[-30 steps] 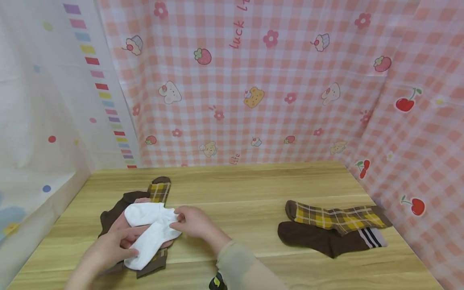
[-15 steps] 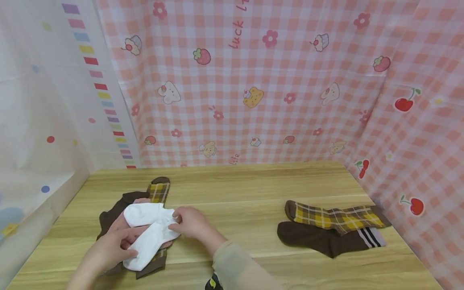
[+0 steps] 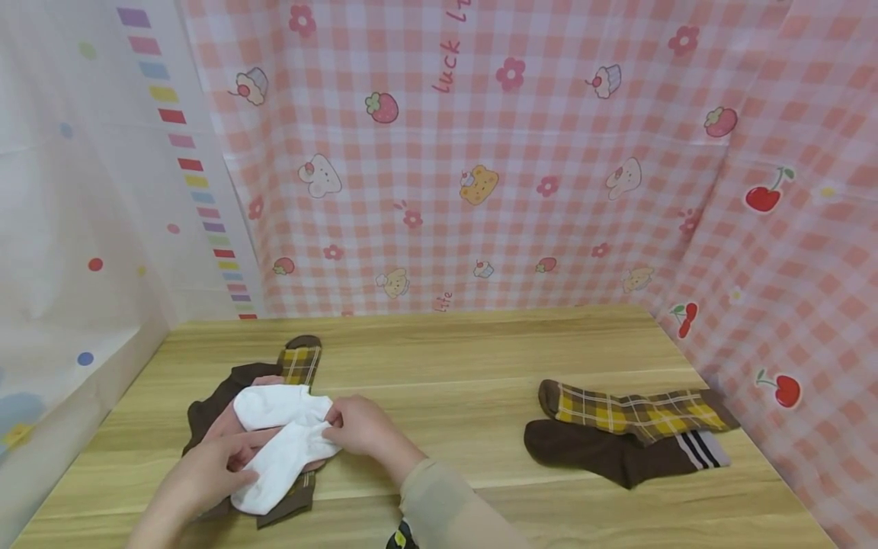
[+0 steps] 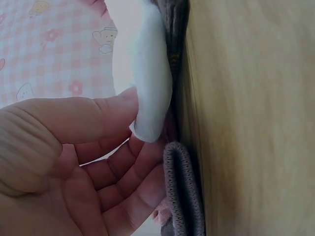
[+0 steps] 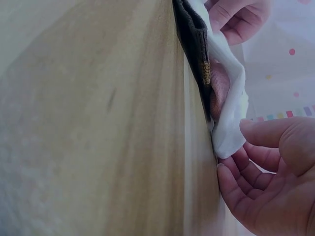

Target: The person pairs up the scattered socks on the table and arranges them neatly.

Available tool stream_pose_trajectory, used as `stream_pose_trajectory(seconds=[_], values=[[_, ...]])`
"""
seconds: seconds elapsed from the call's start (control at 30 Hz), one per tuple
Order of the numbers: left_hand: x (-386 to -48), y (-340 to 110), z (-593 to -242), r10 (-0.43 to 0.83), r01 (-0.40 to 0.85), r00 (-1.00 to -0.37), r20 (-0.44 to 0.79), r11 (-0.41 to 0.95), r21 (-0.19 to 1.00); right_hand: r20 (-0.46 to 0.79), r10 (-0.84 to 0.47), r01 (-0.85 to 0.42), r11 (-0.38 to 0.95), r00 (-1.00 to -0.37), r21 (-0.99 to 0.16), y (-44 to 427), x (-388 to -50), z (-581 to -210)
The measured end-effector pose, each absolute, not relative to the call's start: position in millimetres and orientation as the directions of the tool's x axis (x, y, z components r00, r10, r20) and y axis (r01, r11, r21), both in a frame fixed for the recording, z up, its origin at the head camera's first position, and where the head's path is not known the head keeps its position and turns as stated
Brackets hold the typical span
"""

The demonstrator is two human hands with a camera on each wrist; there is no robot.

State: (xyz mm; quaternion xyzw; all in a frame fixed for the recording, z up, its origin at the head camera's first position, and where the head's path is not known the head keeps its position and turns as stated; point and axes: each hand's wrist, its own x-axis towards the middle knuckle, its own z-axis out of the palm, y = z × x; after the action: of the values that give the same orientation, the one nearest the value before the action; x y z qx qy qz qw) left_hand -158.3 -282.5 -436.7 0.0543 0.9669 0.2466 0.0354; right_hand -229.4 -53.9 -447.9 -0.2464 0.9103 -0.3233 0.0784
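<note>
A pair of white socks (image 3: 281, 450) lies on a pink sock (image 3: 222, 423), over dark brown and plaid socks at the left of the table. The left hand (image 3: 209, 473) pinches the toe of the nearer white sock; in the left wrist view the thumb of this hand (image 4: 83, 147) presses on the white fabric (image 4: 147, 73), fingers beneath. At the cuff end, the right hand (image 3: 363, 427) holds the white socks' edge between thumb and curled fingers. The right wrist view shows that hand (image 5: 275, 172) at the edge of the white fabric (image 5: 231, 118).
On the right of the table (image 3: 480, 358) lie a yellow-brown plaid sock (image 3: 617, 412) and a dark brown sock (image 3: 590, 454) with a striped cuff. A small black object (image 3: 401, 537) shows by the right sleeve. Patterned cloths hang behind and at both sides.
The right hand has shifted very slightly down and left at the white cuffs. The left hand stays at the toe, and the socks have hardly moved.
</note>
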Motion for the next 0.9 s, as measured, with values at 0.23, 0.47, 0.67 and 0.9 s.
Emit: stream_pose_trajectory(seconds=[0.23, 0.47, 0.67, 0.9], values=[[-157, -283, -436, 0.099, 0.074, -0.995, -0.031, 0.886, 0.457, 0.025, -0.501, -0.387, 0.634, -0.865, -0.67, -51, -229, -450], [-158, -286, -433, 0.087, 0.079, -0.996, 0.007, 0.867, 0.492, 0.032, -0.484, -0.337, 0.559, -0.875, -0.758, -44, -230, -451], [-158, -287, -434, 0.057, 0.083, -0.996, 0.064, 0.821, 0.565, 0.034, -0.463, -0.276, 0.466, -0.886, -0.84, -36, -232, -451], [-159, -282, -425, 0.031, 0.025, -1.0, 0.005, 0.699, 0.715, 0.007, -0.429, -0.195, 0.395, -0.903, -0.898, -30, -234, -450]])
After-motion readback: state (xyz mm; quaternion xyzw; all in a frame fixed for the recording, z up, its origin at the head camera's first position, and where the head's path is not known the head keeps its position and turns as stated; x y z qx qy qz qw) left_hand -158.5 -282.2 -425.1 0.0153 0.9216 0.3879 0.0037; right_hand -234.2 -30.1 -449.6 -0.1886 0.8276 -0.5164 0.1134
